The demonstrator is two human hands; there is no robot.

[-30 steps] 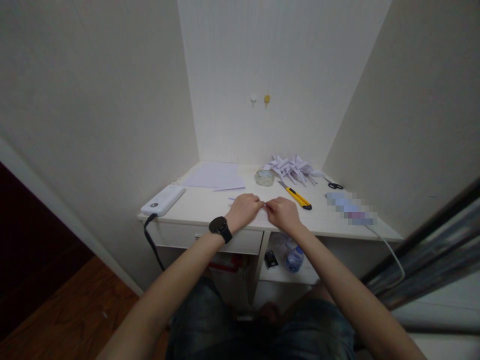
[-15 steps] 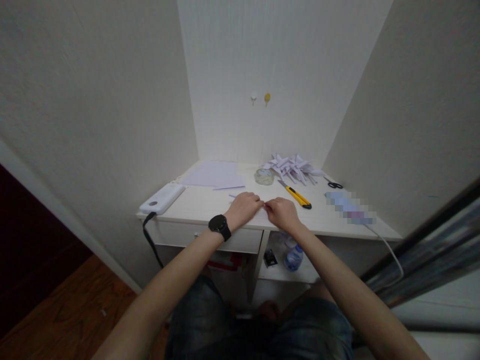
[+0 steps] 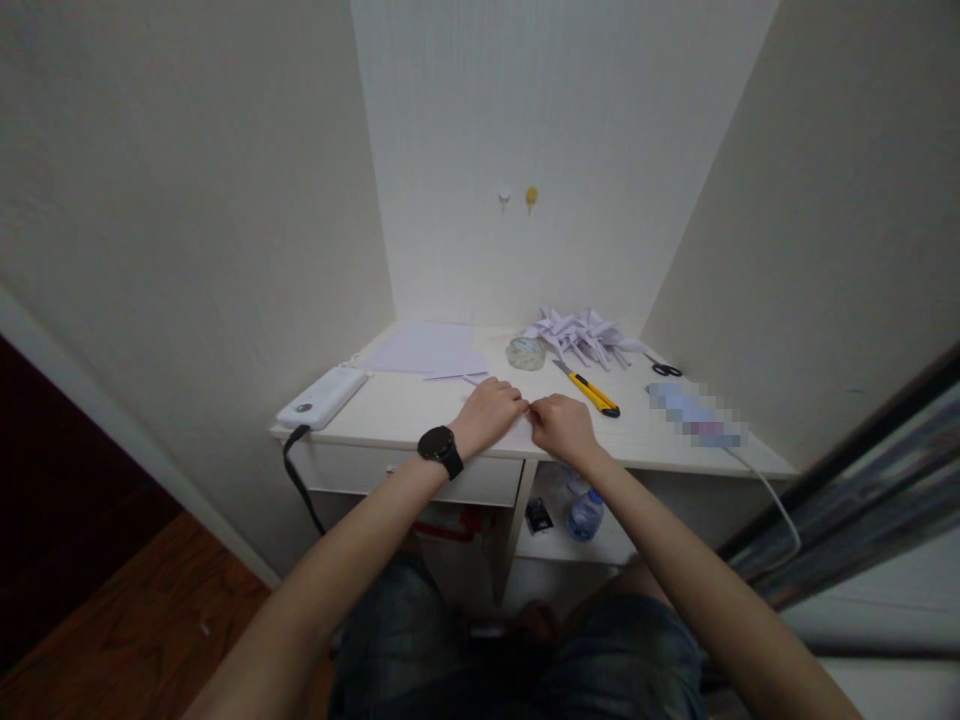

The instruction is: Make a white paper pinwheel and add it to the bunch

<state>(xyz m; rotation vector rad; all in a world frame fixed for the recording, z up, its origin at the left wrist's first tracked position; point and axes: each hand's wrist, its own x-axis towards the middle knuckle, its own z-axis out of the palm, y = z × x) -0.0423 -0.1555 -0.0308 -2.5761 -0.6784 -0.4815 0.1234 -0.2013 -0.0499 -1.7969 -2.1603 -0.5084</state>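
The left hand (image 3: 489, 412) and the right hand (image 3: 562, 428) meet over the front of the white desk (image 3: 405, 410), fingers curled in and fingertips nearly touching. Each pinches at a slim piece of white paper (image 3: 470, 380) between thumb and forefinger. This piece lies mostly hidden under and between the hands; a narrow, pale end pokes out beyond the left knuckles, and how it is folded cannot be told. A black smartwatch (image 3: 441, 450) sits on the left wrist.

Below the right hand, on an open shelf, stand a plastic bottle (image 3: 585, 516) with a blue cap and, beside it, a small black packet (image 3: 538, 516). Just beyond the right hand, to its right, lies a yellow-and-black utility knife (image 3: 589, 390), blade end pointing away. Past the left hand is a thin paper strip (image 3: 455, 376) beside flat white sheets (image 3: 424, 345). Farther left of that hand, a white power bank (image 3: 322, 397) rests at the desk's edge with a black cable attached.

Beyond both hands sits a clear tape roll (image 3: 526, 352); behind it, a heap of pointed folded paper shapes (image 3: 581, 335) reaches the wall. Far right of the right hand lie black-handled scissors (image 3: 665, 369).
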